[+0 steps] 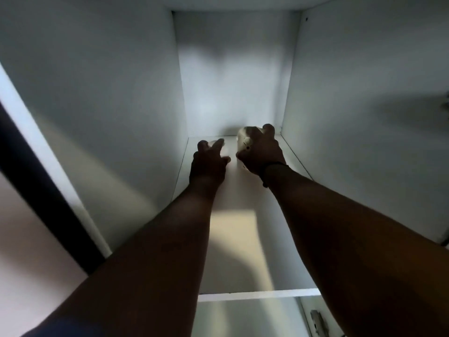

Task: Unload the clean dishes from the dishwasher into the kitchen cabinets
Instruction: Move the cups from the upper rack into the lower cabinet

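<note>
- Cream-coloured glazed cup [243, 139], small and rounded with a dark speck on its side, sits deep at the back of the white cabinet shelf [243, 251], towards the right rear corner; we judge it a dish being set in place.
- Our right hand [261, 152] wraps it from above, fingers curled over its top and side, so we read the grip as closed on the cup. A dark band circles that wrist.
- Our left hand [210, 159] hovers just beside it, fingers spread and loosely bent. A pale blurred shape shows at their tips, but we cannot tell whether it is an object or a patch of light, so we count this hand as holding nothing.
- Progress, as we judge it: one piece has reached the cabinet and only needs releasing. The dishwasher is out of sight, so we cannot say how much remains.
- Materials: the shelf and cabinet walls are flat, matte white laminate board with square edges; the cup looks smooth and hard, with a slight sheen.
</note>
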